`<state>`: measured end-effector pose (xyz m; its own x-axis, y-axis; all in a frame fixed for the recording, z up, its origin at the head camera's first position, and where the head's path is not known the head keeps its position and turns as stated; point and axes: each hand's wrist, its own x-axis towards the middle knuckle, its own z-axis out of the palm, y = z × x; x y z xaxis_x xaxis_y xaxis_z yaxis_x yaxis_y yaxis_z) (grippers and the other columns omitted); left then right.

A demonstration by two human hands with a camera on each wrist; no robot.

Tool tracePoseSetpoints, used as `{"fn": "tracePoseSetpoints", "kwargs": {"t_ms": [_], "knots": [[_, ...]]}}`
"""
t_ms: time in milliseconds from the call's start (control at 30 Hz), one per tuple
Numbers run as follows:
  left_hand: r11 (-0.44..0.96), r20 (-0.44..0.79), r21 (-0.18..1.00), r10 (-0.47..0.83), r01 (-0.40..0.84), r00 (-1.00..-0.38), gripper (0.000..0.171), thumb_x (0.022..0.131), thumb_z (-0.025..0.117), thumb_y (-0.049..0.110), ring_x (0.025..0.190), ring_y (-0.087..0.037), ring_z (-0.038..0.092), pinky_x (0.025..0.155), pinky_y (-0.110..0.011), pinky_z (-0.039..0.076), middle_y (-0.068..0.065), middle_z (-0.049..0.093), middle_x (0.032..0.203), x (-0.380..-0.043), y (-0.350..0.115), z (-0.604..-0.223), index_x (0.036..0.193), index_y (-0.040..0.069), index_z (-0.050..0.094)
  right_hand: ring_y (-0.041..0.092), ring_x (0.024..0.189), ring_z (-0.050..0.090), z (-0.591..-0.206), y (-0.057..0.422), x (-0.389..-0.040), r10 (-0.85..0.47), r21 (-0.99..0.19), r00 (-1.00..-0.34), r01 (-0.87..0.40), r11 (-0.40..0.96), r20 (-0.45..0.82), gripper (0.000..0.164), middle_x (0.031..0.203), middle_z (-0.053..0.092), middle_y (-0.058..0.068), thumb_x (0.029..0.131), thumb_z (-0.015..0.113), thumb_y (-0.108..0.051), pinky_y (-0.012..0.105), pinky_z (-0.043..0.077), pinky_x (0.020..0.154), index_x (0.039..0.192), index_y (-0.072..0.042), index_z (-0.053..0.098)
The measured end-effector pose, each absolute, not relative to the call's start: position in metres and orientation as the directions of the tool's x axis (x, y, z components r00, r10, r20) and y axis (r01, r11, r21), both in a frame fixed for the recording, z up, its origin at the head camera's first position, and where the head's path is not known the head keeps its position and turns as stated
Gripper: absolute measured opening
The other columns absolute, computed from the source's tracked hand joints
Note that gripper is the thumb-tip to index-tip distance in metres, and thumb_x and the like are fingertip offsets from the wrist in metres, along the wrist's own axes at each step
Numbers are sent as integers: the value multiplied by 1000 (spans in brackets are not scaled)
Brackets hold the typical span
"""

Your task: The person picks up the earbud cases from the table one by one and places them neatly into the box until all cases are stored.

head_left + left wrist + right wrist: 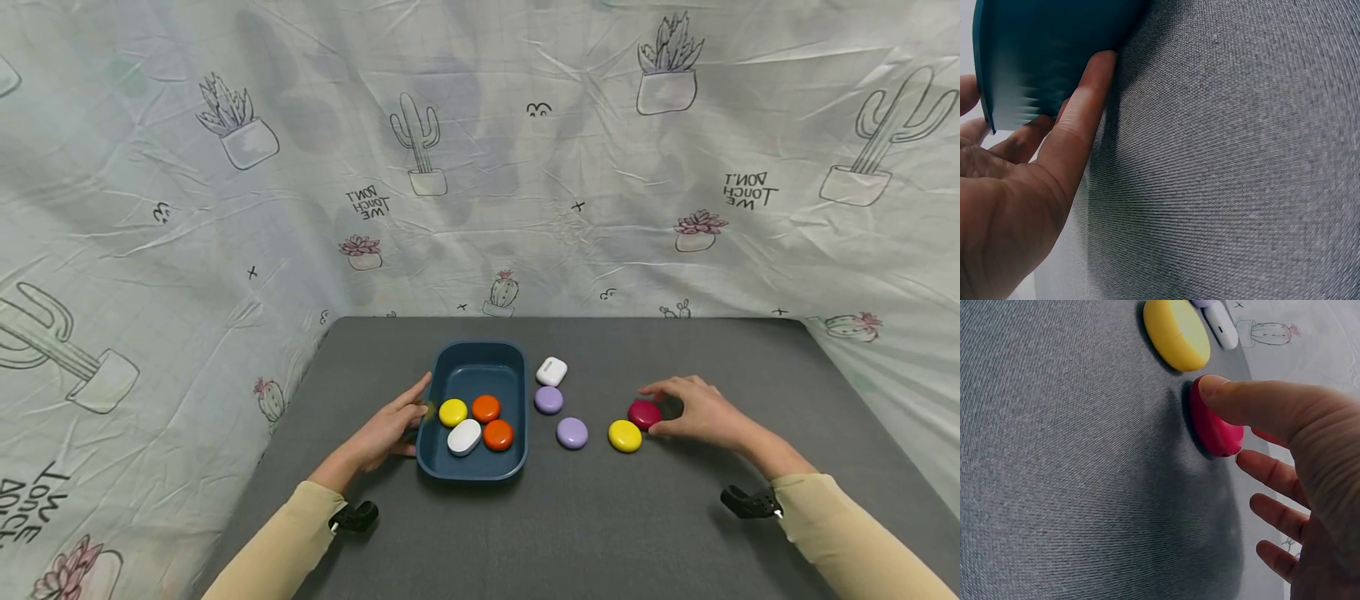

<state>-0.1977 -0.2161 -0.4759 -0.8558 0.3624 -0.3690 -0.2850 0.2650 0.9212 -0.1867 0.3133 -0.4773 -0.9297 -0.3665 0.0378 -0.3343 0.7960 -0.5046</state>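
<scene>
Left grip (382,431): resting relaxed fingers against the tray (480,377), probably steadying it.
Right grip (703,412): pinching the red disc (642,414) by its edges, likely for control.

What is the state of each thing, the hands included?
Blue tray, upright, partly filled
Inner yellow disc, inside tray
Far orange disc, inside tray
Near orange disc, inside tray
White oval, inside tray
White case, on table, seemingly closed
Far purple disc, on table
Near purple disc, on table
Outer yellow disc, on table
Red disc, pinched; lifted or not, unclear
Left hand, touching tray's outer wall
Right hand, pinching red disc
</scene>
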Motion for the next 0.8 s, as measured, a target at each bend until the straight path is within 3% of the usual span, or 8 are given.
{"fn": "tracePoseSetpoints", "kwargs": {"t_ms": [267, 800], "knots": [[264, -365, 923, 361, -281, -858, 62, 109, 47, 28, 143, -46, 36, 81, -48, 58, -18, 11, 168, -198, -216, -476, 162, 48, 20, 27, 104, 50, -487, 319, -190, -370, -555, -929, -314, 771, 12, 63, 113, 66, 1, 78, 89, -40, 49, 33, 84, 131, -14, 68], [269, -361, 923, 360, -274, -861, 62, 108, 48, 30, 142, -45, 38, 82, -48, 58, -18, 13, 168, -198, -217, -477, 161, 48, 21, 29, 107, 47, -490, 321, -192, -403, -571, -915, -343, 746, 22, 60, 112, 65, 0, 78, 89, -39, 46, 30, 82, 129, -14, 69]]}}
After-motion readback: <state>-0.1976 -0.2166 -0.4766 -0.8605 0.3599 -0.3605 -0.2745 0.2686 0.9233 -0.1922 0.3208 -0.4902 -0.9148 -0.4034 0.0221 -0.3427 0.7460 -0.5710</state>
